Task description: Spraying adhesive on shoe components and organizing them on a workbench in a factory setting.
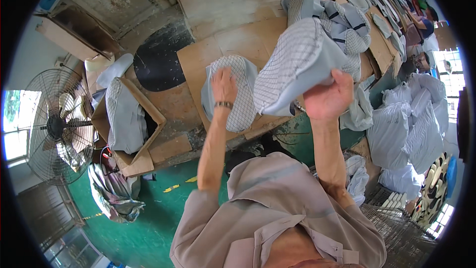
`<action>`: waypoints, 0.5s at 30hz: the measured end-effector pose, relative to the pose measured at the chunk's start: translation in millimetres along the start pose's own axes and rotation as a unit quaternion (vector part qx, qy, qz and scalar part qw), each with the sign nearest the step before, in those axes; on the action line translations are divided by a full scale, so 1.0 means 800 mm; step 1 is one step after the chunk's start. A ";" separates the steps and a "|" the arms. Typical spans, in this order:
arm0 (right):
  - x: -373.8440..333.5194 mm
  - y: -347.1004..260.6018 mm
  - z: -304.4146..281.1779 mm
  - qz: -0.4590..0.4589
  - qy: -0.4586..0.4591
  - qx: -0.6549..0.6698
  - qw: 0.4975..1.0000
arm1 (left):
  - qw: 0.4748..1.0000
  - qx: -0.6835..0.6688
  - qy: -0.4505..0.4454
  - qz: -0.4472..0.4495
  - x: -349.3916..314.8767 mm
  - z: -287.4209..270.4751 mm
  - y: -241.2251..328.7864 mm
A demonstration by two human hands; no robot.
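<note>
Faces the near edge of a broad table [172, 111], with cardboard over much of the top and green floor [163, 218] below. Has a wire-caged fan [56, 126] beyond the table's left end and a cluster of white bags [406, 124] past its right end. Has a heap [347, 17] of grey, grid-patterned pieces toward the table's right end, and an open box [145, 98] at the near left corner, packed with grey material [121, 114]. Also has a dark, rounded mat [163, 59] on the left part of the top, behind the box, and a cardboard sheet [192, 67] just to its right. Lifts a grid-patterned piece, the raised piece [292, 59], above the near edge, patterned face up and plain grey side to the right. Clamps it by its right-hand side in the right hand [327, 94], between a visible thumb and fingers mostly hidden by the material. Rests the left hand [224, 85], palm down and unclenched, on a second one, the flat piece [240, 104], patterned side up on the cardboard sheet by the near edge. Wears a dark strap [223, 104] on the left wrist.
</note>
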State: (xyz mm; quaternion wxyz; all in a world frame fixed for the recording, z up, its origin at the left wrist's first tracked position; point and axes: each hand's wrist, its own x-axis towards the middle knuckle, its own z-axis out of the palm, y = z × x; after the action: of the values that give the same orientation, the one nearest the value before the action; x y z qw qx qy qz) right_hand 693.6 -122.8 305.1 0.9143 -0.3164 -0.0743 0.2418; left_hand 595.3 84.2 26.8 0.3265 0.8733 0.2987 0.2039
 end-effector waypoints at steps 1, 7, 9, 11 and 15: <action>0.010 0.002 -0.001 -0.010 0.009 -0.003 1.000 | 0.992 -0.043 -0.075 -0.094 -0.017 -0.002 0.026; 0.043 0.041 0.037 -0.007 -0.057 0.064 0.996 | 0.715 -0.565 -0.329 -0.247 -0.109 -0.071 0.125; 0.025 0.062 0.038 0.001 -0.060 0.070 0.996 | 0.532 -0.772 -0.248 -0.244 -0.085 -0.104 0.146; -0.004 0.084 0.015 0.019 -0.038 0.084 0.996 | 0.512 -0.802 -0.198 -0.237 -0.054 -0.123 0.139; -0.077 0.154 -0.130 0.186 0.064 0.032 0.980 | 0.592 -0.752 -0.024 -0.288 -0.031 -0.087 0.068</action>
State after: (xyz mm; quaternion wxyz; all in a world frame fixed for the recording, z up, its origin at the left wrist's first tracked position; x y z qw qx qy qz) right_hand 621.4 -125.2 148.6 0.8661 -0.3100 0.0518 0.3888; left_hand 560.1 66.2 109.3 0.9164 0.1900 0.2670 0.2299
